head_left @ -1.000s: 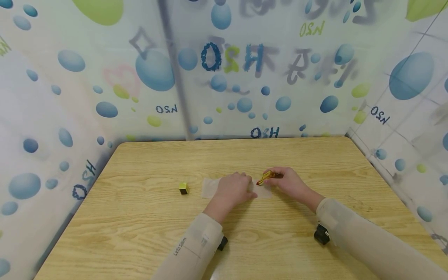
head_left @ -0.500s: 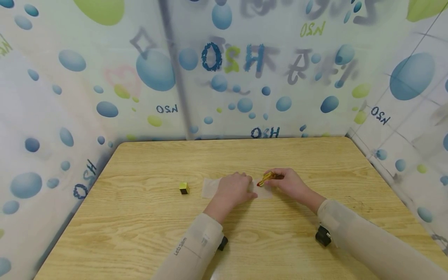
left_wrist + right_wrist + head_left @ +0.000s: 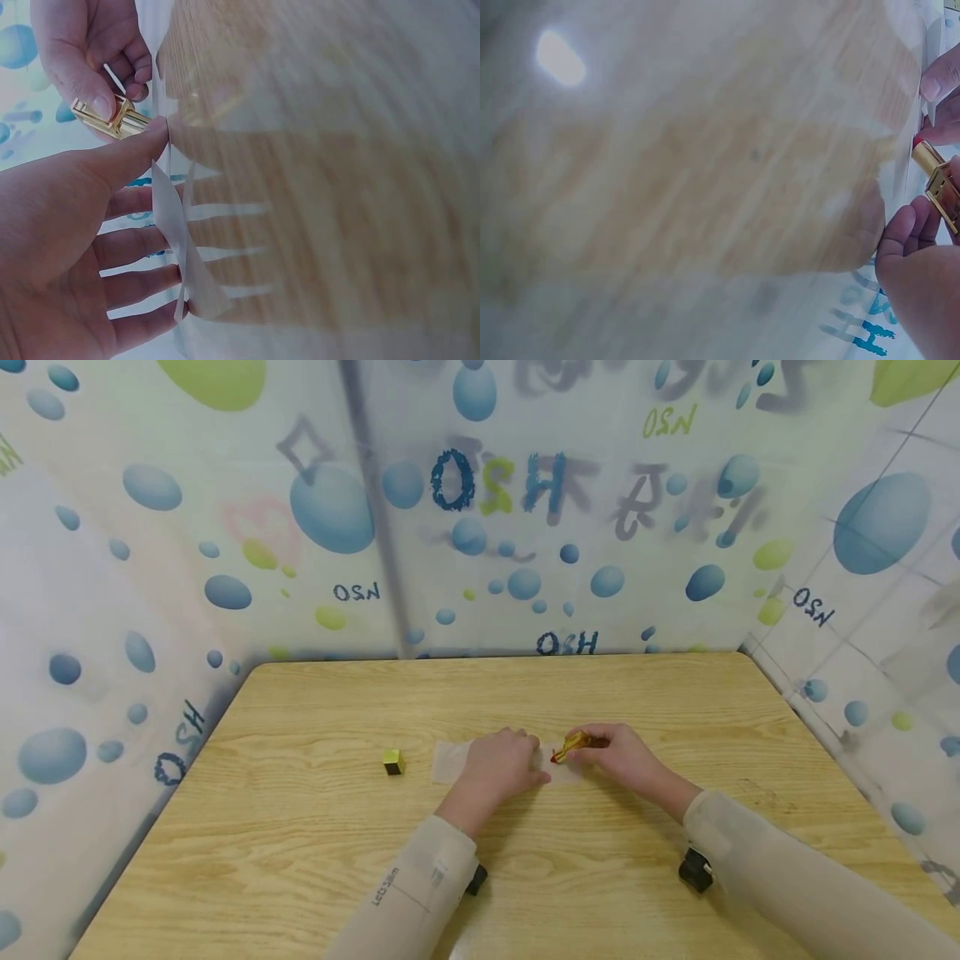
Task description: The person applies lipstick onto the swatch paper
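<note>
My right hand [image 3: 618, 757] pinches a gold lipstick [image 3: 573, 744] between thumb and fingers, its red tip angled down at the right part of a thin white sheet of paper [image 3: 449, 763]. In the right wrist view the lipstick's red tip [image 3: 918, 140] is right at the paper. My left hand [image 3: 502, 764] rests across the middle of the sheet and covers much of it. Seen from the left wrist, that hand's fingers [image 3: 135, 246] are spread and fairly straight, with their tips on the paper [image 3: 174, 217], whose near edge lifts a little.
A small gold cube with a dark front face [image 3: 393, 762], like a lipstick cap, stands on the wooden table [image 3: 300, 827] left of the paper. Behind the table hangs a patterned curtain [image 3: 480, 568] with blue and green drops.
My right hand and the lipstick have shifted slightly toward me, the tip moving down along the paper's right part. The left hand and the gold cube stay in place.
</note>
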{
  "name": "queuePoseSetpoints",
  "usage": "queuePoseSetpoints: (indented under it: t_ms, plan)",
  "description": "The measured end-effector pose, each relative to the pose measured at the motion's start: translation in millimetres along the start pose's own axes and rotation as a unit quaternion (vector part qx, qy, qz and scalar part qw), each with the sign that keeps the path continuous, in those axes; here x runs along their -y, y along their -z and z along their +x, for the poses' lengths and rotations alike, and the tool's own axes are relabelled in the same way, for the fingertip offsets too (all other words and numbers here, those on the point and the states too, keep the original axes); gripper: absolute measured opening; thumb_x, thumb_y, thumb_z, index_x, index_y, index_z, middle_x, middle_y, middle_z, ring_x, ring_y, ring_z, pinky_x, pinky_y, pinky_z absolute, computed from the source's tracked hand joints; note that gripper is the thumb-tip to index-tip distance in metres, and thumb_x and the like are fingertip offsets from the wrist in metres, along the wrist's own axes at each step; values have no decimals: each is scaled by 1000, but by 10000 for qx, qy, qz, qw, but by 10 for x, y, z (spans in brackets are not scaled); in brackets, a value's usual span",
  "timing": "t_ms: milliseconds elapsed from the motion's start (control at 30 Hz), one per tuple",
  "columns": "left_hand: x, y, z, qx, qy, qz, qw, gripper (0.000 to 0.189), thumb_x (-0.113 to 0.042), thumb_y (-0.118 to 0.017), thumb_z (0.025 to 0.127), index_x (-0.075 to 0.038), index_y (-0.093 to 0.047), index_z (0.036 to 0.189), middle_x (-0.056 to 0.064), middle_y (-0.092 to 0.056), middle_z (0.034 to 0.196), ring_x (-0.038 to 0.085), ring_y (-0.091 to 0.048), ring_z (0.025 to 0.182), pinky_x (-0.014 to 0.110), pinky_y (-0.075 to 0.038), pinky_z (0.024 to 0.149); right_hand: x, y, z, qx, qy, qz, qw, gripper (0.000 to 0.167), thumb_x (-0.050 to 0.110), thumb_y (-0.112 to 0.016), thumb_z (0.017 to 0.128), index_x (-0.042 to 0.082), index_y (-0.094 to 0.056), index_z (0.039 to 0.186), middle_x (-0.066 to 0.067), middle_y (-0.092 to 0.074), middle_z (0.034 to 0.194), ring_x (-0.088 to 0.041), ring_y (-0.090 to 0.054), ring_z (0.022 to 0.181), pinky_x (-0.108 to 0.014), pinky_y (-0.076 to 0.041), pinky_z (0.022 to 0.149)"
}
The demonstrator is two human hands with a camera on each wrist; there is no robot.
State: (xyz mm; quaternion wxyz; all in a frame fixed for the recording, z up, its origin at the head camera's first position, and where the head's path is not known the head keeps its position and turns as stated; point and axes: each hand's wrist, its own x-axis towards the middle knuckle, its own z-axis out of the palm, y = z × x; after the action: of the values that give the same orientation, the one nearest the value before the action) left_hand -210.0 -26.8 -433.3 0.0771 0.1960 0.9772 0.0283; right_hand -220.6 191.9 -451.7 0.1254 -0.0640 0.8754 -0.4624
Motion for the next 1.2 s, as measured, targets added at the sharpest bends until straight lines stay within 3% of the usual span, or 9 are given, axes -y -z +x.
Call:
queuePoseSetpoints:
  t_ms: [233, 667, 1200]
  plan:
    - [10, 7, -4, 32, 7, -2, 10000, 60, -61, -73, 96, -21, -69, 141, 1, -74, 131, 22, -71, 115, 41, -63, 90, 7, -6, -60, 28, 76, 52, 10000, 31, 24, -79, 98, 10, -77, 127, -12, -73, 129, -18, -58, 95, -27, -49, 73]
    - [14, 5, -16, 1, 30, 49, 10000, 62, -62, -72, 96, -22, -67, 143, 1, -72, 137, 23, -71, 119, 42, -63, 91, 24, -3, -114, 116, 108, -39, 9999, 33, 21, -79, 98, 11, -76, 129, -12, -73, 128, -18, -64, 99, -28, -53, 79]
    - [13, -8, -1, -13, -52, 6, 10000, 57, -61, -72, 96, -21, -71, 137, 1, -75, 123, 22, -71, 110, 41, -63, 86, 36, 7, -246, 170, 419, -193, 9988, 31, 19, -79, 98, 7, -76, 126, -12, -72, 119, -19, -67, 100, -29, -57, 79]
